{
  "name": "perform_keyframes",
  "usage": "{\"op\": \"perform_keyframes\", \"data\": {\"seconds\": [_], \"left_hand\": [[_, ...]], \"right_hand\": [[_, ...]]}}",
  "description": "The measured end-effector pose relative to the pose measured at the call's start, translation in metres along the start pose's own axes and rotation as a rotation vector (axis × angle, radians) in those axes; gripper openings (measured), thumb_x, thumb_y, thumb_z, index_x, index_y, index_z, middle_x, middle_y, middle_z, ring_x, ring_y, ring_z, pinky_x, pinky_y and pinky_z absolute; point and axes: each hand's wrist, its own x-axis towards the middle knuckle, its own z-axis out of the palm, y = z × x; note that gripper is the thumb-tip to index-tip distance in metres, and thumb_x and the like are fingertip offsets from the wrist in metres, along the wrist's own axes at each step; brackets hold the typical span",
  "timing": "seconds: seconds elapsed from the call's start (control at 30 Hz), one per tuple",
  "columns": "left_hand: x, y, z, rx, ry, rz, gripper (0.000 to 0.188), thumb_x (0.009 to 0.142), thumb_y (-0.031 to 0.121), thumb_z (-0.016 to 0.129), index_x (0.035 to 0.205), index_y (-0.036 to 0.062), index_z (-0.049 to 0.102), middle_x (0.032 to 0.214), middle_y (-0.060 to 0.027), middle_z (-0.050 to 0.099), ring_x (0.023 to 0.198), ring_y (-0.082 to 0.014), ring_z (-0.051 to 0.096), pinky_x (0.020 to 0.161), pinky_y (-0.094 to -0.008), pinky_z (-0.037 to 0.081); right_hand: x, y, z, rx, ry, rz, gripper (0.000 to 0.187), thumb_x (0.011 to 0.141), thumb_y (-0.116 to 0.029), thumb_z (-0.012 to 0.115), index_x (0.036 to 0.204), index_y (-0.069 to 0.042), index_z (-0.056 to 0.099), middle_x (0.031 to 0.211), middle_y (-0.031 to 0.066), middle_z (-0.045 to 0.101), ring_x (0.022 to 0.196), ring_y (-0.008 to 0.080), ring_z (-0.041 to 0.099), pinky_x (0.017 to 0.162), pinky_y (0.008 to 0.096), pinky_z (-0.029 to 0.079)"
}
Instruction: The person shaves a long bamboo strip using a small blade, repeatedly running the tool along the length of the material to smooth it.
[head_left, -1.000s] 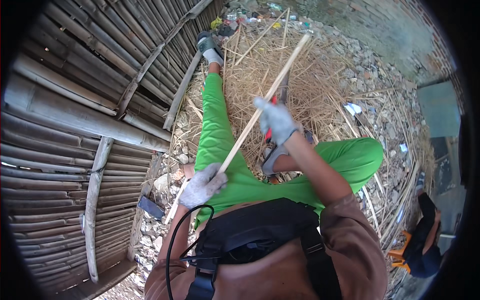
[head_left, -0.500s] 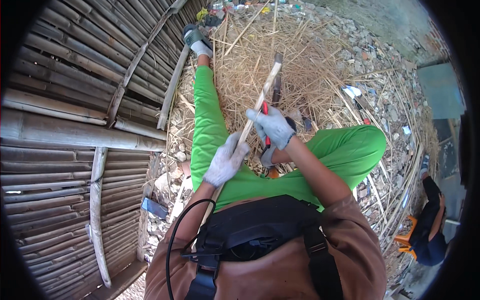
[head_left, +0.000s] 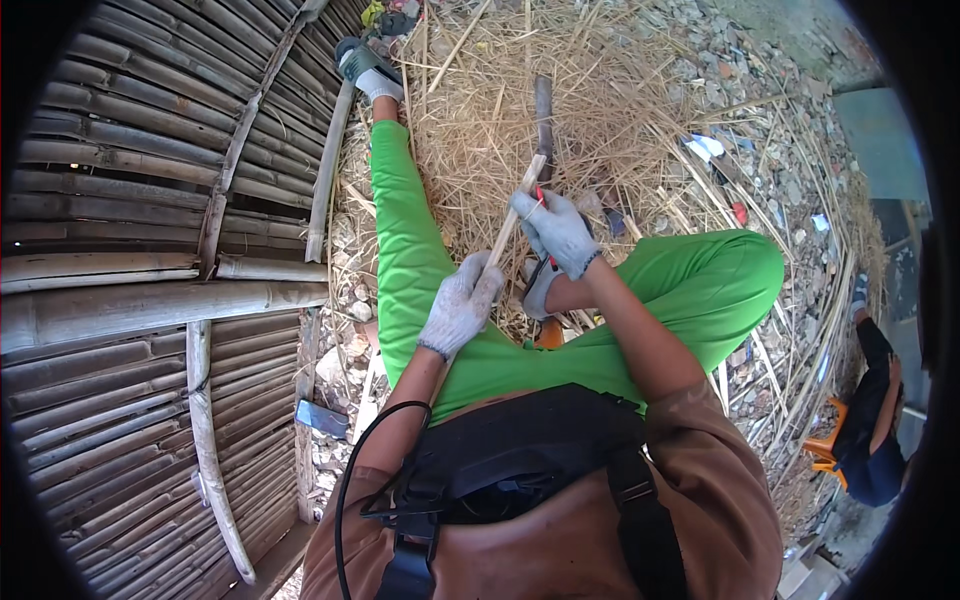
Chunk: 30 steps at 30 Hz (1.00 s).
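A long, pale strip of split wood or bamboo (head_left: 509, 229) slants from my lap up and away over the straw. My left hand (head_left: 458, 305), in a white knit glove, is closed around its lower part. Farther up, my gloved right hand (head_left: 562, 232) is closed on a slim red-and-black tool (head_left: 541, 198), its fingers against the strip. Most of the tool is hidden by the glove, so I cannot tell its kind. Just beyond the strip's far end, a dark, long, narrow object (head_left: 543, 105) lies on the straw.
Dry straw (head_left: 470, 150) and rubble cover the ground between my green-trousered legs. A bamboo slat wall (head_left: 110, 310) stands close on my left, with a phone-like slab (head_left: 322, 418) at its foot. At the far right a person (head_left: 872, 420) sits on an orange stool (head_left: 826, 440).
The strip has drawn back toward me, so less of it extends past my right hand. More of the dark object beyond it shows. The whole view has shifted slightly.
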Motion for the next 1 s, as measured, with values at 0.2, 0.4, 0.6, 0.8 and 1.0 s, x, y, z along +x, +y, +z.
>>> {"op": "perform_keyframes", "data": {"seconds": [0.2, 0.4, 0.6, 0.8, 1.0], "left_hand": [[0.018, -0.002, 0.002, -0.006, -0.002, -0.059, 0.039, 0.112, 0.035, 0.056, 0.136, 0.0048, 0.063, 0.072, -0.0035, 0.055, 0.059, -0.0136, 0.054, 0.054, -0.0339, 0.046], [0.016, -0.015, -0.004, -0.175, -0.052, -0.094, 0.034, 0.112, 0.033, 0.057, 0.128, 0.005, 0.068, 0.07, 0.0003, 0.052, 0.057, -0.0102, 0.049, 0.051, -0.0304, 0.04], [0.008, -0.022, -0.002, -0.286, -0.072, -0.156, 0.034, 0.112, 0.032, 0.056, 0.123, 0.0021, 0.067, 0.07, 0.002, 0.052, 0.052, -0.0078, 0.045, 0.046, -0.0274, 0.036], [0.004, -0.025, -0.001, -0.418, -0.081, -0.226, 0.033, 0.113, 0.031, 0.054, 0.121, 0.0016, 0.065, 0.07, 0.0019, 0.05, 0.045, -0.0083, 0.042, 0.039, -0.027, 0.032], [0.01, -0.021, 0.003, -0.629, -0.095, -0.299, 0.029, 0.113, 0.032, 0.057, 0.118, 0.0041, 0.064, 0.07, 0.0034, 0.047, 0.046, -0.0072, 0.039, 0.038, -0.0261, 0.028]], "right_hand": [[0.032, 0.047, -0.042, -0.537, 0.254, -0.375, 0.073, 0.106, -0.071, 0.051, 0.106, -0.001, 0.074, 0.086, 0.0103, 0.072, 0.078, 0.0236, 0.071, 0.072, 0.0375, 0.056], [0.009, 0.014, -0.027, -1.06, 0.144, -0.441, 0.07, 0.104, -0.072, 0.047, 0.091, -0.008, 0.073, 0.086, 0.0223, 0.074, 0.086, 0.044, 0.073, 0.077, 0.0559, 0.056], [0.016, 0.004, -0.028, -1.281, 0.065, -0.452, 0.074, 0.101, -0.077, 0.048, 0.083, -0.01, 0.072, 0.082, 0.0214, 0.075, 0.081, 0.0427, 0.074, 0.076, 0.0557, 0.058], [0.034, 0.016, -0.027, -1.331, 0.042, -0.533, 0.074, 0.1, -0.079, 0.048, 0.08, -0.012, 0.072, 0.078, 0.0182, 0.075, 0.076, 0.0399, 0.076, 0.071, 0.0552, 0.059], [0.049, 0.0, -0.033, -1.48, 0.022, -0.622, 0.071, 0.098, -0.081, 0.051, 0.08, -0.015, 0.072, 0.077, 0.0124, 0.076, 0.075, 0.0339, 0.077, 0.068, 0.0503, 0.06]]}}
